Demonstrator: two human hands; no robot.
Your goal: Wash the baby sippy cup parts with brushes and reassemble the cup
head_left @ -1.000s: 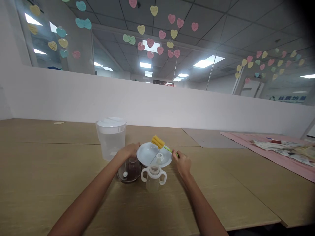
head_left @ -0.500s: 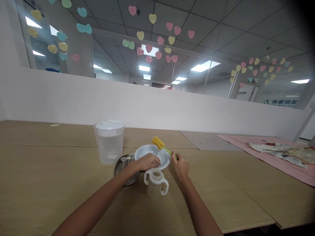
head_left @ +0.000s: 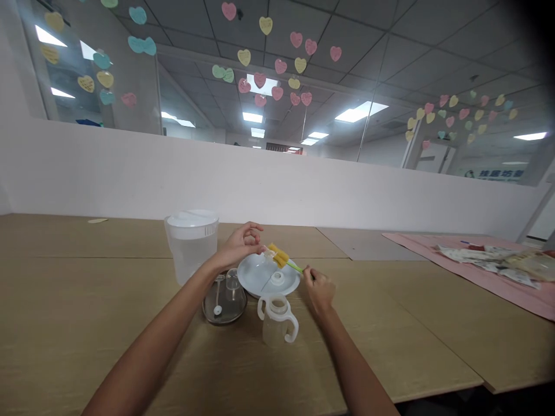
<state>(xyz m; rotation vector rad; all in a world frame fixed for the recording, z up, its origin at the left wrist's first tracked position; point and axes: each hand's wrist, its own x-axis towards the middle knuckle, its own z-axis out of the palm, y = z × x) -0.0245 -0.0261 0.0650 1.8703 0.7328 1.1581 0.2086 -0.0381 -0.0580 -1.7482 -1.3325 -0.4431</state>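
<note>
My right hand (head_left: 319, 289) grips the green handle of a yellow sponge brush (head_left: 278, 255), whose head is over the white bowl (head_left: 251, 276). At the brush's tip, my left hand (head_left: 243, 242) pinches a small, clear, whitish piece, too small to name. A white ring-shaped part (head_left: 277, 278) lies in the bowl. In front of the bowl stands a clear bottle with two white handles (head_left: 277, 323), its top open. Left of it, a round metal tray (head_left: 223, 315) holds a clear cap (head_left: 233, 283) and a thin white-ended piece (head_left: 217, 309).
A lidded clear pitcher (head_left: 191, 248) stands behind the tray. At the right, a pink cloth (head_left: 420, 248) bears papers and a plastic bag (head_left: 526, 267). A white wall (head_left: 269, 185) runs behind the wooden table (head_left: 108, 306).
My left hand has risen from inside the bowl to the brush head, now with a small clear piece in its fingers. The ring-shaped part in the bowl has come into view.
</note>
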